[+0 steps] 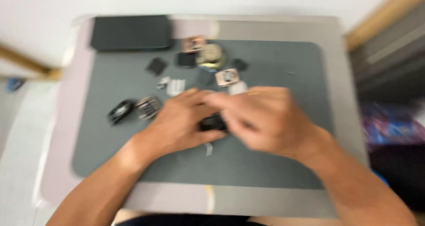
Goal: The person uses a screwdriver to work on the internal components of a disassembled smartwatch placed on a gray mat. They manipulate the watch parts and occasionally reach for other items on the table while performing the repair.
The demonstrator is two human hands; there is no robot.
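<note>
Both hands meeting over the middle of the grey mat [110, 155], heavily blurred. Left hand [177, 122] curled from the left around a small black block-shaped part [213, 122], fingers bent close about it, thumb side up; looks like a steadying grip, holding the part off the mat so the other hand can get at it. Right hand [265, 119] crossing over from the right, fingertips drawn together down at the same black part, pinching or pressing at its top edge; too smeared to tell whether anything extra sits between those fingertips. Black part wedged right between the two sets of fingers, mostly covered, only its front face showing.

Just beyond the fingertips: a small white piece [175, 87] and a copper-coloured square component [227, 77]. Farther past them, a round pale-metal part [211, 56], a second copper square [194, 43], and small dark squares [156, 65]. Off to the left of the left-hand knuckles, a ribbed metallic piece [148, 107] and a black clip-like piece [120, 111], spread out within easy reach. Below the palms, a thin white strip [208, 149] lying on the mat. Far back-left corner, a flat dark case [131, 32] on the grey table [336, 75].
</note>
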